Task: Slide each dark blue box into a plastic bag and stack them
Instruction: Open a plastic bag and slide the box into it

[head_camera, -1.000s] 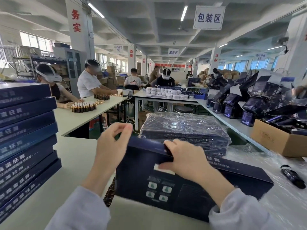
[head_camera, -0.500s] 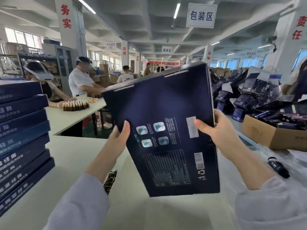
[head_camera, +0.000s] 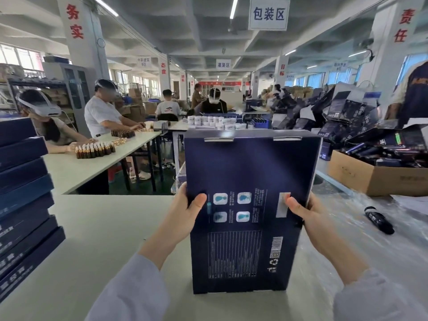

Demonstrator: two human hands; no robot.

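While both hands are clamping its long edges, the box [head_camera: 247,205] is standing upright over the table [head_camera: 104,228] with its printed back facing the wearer. Whether its lower edge is touching the top, I cannot tell. The left hand [head_camera: 185,216] and right hand [head_camera: 308,218] are each curling round an edge, thumb pressing on the face, fingers hidden behind. This grip is probably keeping one end free for bagging. Plastic [head_camera: 347,223] is lying at the right, and a stack [head_camera: 23,193] of unbagged boxes is sitting at the left.
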